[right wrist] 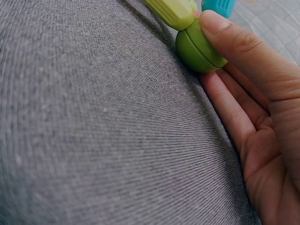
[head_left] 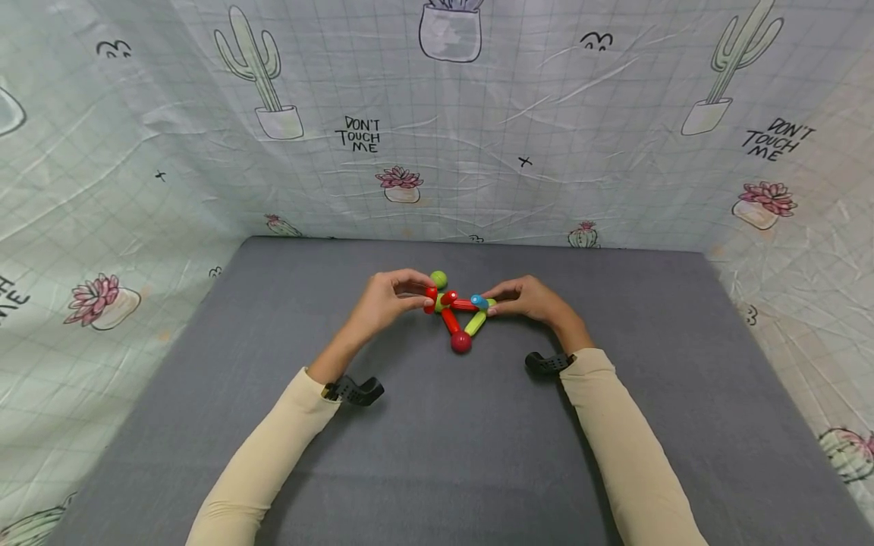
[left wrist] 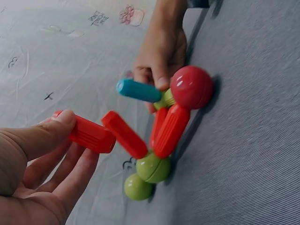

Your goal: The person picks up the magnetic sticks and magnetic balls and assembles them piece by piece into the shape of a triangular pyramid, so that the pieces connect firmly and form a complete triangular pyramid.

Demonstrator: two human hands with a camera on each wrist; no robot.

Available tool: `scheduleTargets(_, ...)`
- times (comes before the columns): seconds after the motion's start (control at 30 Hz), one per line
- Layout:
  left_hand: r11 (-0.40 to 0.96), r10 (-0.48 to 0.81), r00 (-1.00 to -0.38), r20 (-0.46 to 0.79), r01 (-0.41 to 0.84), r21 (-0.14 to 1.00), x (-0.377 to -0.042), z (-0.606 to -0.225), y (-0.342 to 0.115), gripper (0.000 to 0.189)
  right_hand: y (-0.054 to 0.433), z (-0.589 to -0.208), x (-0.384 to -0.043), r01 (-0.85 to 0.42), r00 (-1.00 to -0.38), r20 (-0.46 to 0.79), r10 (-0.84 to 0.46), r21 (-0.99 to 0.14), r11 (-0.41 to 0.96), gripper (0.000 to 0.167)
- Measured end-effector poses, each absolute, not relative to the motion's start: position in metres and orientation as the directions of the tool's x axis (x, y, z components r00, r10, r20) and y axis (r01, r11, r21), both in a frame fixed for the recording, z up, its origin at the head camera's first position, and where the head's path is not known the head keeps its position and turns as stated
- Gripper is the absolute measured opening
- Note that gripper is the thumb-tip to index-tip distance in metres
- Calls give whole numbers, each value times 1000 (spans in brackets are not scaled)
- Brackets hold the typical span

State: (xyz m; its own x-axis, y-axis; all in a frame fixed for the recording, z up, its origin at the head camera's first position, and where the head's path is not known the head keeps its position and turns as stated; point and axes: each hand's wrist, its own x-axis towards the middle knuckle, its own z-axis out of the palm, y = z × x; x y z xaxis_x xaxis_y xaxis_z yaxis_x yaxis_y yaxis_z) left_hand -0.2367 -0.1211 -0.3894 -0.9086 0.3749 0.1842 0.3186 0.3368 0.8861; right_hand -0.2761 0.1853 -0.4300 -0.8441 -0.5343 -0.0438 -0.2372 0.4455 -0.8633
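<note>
My left hand pinches a red rod of a toy building set between thumb and fingers. It is held just left of a small triangular frame of rods and balls. My right hand pinches a green ball at the frame's right corner, low over the cloth. From that ball a blue rod sticks up. Another red rod rises from the left-corner green ball. A red ball forms the near corner, joined by a red rod and a yellow-green rod.
A second green ball lies just behind the left corner of the frame. Grey cloth covers the table. A printed curtain hangs along the back and sides. Each wrist wears a black camera mount.
</note>
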Motion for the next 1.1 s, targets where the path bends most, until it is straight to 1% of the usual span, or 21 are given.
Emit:
scheduleTargets(0.3,305,416,-890,185,328,894,-229,-395,-117,24,186,-425,-274,-215,-844,-56,-533,-875,433,32)
scheduleTargets(0.7,308,428,-894,135,285,908,-224,-400,-111,25,185,-424,-273,-232,-845,-48,-533,-864,446,32)
scheduleTargets(0.93,261,436,-892,122,255,931,-221,-405,-106,27,185,-425,-272,-231,-847,-45,-529,-867,442,32)
scheduleTargets(1.1,258,425,-897,117,244,935,-220,-408,-99,26,185,-425,-272,-231,-844,-46,-535,-869,438,32)
